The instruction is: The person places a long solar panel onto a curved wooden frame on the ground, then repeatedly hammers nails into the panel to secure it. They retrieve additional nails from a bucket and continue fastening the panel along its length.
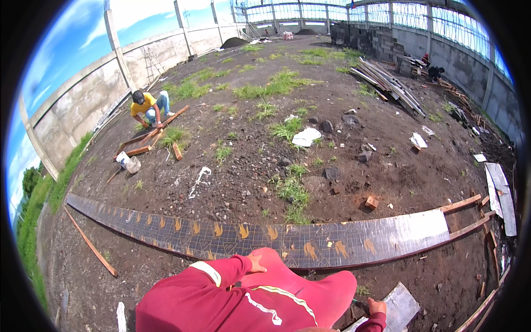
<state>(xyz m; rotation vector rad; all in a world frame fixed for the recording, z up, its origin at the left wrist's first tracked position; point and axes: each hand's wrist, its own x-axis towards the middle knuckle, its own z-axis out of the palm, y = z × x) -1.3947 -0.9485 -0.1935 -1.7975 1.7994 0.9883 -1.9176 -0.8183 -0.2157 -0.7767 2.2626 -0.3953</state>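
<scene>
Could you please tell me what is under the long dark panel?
Two wooden strips jut out at the right end of the panel, with soil between them; whatever lies beneath its middle is covered.

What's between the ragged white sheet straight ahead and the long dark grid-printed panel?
The head view shows green grass tufts and dark grey stones on brown soil between the white sheet and the panel.

Building site, open-air. Landmark: long patterned panel (210, 235), lying on bare dirt (238, 157). Beyond panel: unfinished concrete wall (72, 116) with upright posts (113, 39); stacked grey blocks (381, 44); dark gravel heap (234, 42); loose pile of planks (392, 88); worker (145, 105) crouched at wooden frame (141, 149). Just beside panel's right end: scrap boards (503, 196).
</scene>
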